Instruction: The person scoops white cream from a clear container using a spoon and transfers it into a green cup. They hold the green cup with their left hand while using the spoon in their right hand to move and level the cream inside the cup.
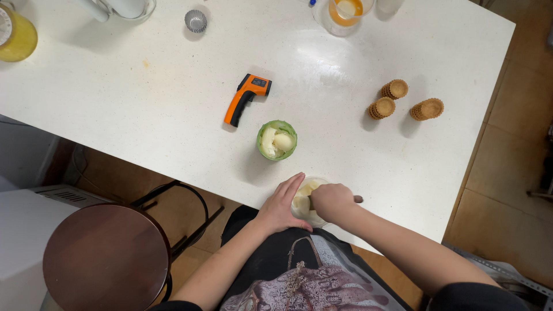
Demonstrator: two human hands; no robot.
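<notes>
A small clear bowl (303, 203) of pale, creamy food sits at the near edge of the white table (173, 109). My left hand (281, 204) lies flat against the bowl's left side, fingers together. My right hand (331, 200) is fisted over the bowl around a dark utensil handle whose end (358, 199) pokes out to the right. The utensil's working end is hidden in the bowl. A green cup (277, 140) with pale lumps inside stands just beyond the bowl.
An orange and black handheld thermometer gun (246, 98) lies mid-table. Three wafer cups (403, 102) stand at the right. A foil cup (195, 21), a glass with orange liquid (344, 12) and a yellow jar (16, 35) line the far edge. A round brown stool (105, 256) stands lower left.
</notes>
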